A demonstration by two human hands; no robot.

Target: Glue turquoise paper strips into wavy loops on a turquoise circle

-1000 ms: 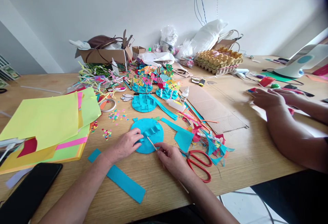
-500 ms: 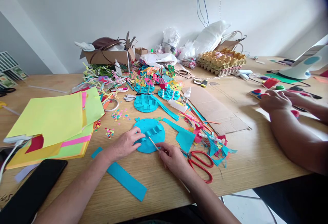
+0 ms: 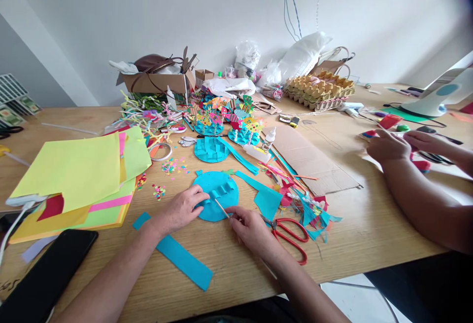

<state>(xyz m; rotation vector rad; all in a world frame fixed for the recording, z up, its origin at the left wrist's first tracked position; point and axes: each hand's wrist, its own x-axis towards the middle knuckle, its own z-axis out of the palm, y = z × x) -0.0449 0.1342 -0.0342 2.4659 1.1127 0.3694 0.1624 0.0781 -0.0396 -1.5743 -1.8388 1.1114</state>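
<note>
A round blue paper disc (image 3: 209, 180) lies on the table before me, with a folded blue paper strip (image 3: 222, 190) standing in waves across its middle. At the disc's left side, my left hand (image 3: 186, 208) has its fingers bent together on another small blue paper strip (image 3: 207, 201); the fingertips partly hide it. My right hand (image 3: 247, 227) pinches a thin wooden stick (image 3: 220, 207), whose tip points at the disc between the two strips. Red-handled scissors (image 3: 290, 234) lie just right of that hand. A flat blue strip (image 3: 186, 264) rests under my left forearm.
Coloured paper sheets (image 3: 70, 170) and a black phone (image 3: 51, 273) lie on the left. Behind the disc stand a finished-looking wavy blue disc (image 3: 211, 150), paper fish pieces (image 3: 240, 116) and a glue bottle (image 3: 269, 139). Cardboard (image 3: 310, 160) and a co-worker's hands (image 3: 391, 145) are to the right.
My hands and the stick stay almost in place. At the right, the co-worker's hands have shifted slightly to the left.
</note>
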